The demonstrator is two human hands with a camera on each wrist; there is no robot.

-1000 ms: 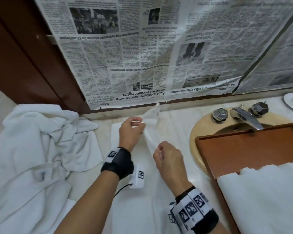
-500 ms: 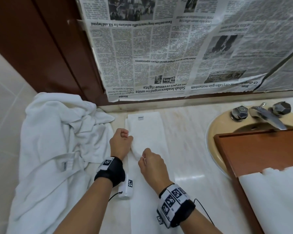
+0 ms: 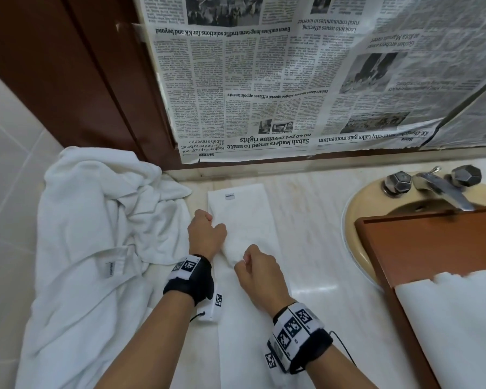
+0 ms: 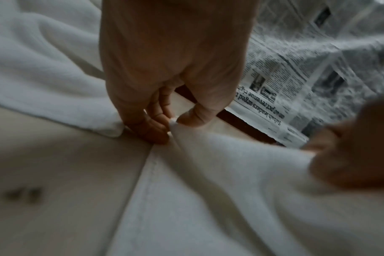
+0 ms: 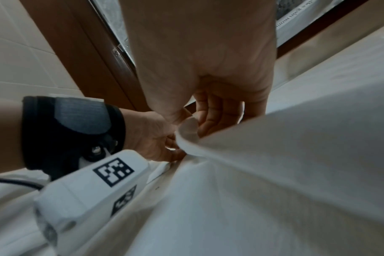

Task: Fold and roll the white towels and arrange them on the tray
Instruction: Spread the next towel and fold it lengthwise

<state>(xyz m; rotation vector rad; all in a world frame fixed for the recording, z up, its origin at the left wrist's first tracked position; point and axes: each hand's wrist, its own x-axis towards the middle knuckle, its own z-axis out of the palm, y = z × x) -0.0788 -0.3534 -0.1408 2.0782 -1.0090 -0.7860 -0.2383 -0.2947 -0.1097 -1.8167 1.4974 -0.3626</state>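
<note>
A long narrow white towel (image 3: 244, 217) lies folded lengthwise on the marble counter, its label end toward the wall. My left hand (image 3: 206, 234) pinches the towel's left edge (image 4: 173, 123) between thumb and fingers. My right hand (image 3: 257, 266) pinches a raised fold of the same towel (image 5: 186, 131) just to the right, so a ridge of cloth stands between both hands. The wooden tray (image 3: 421, 248) sits over the sink on the right, with white towelling (image 3: 455, 318) lying in its near part.
A crumpled pile of white towels (image 3: 96, 248) covers the counter's left end against the tiled wall. Newspaper (image 3: 292, 80) hangs over the mirror behind. The tap (image 3: 438, 186) and beige basin (image 3: 357, 209) lie behind the tray. Bare marble (image 3: 314, 234) separates towel and sink.
The towel's far end, held up a second ago, now lies flat on the counter. Both hands have come nearer and lower, pinching the towel at its middle. The view swung left.
</note>
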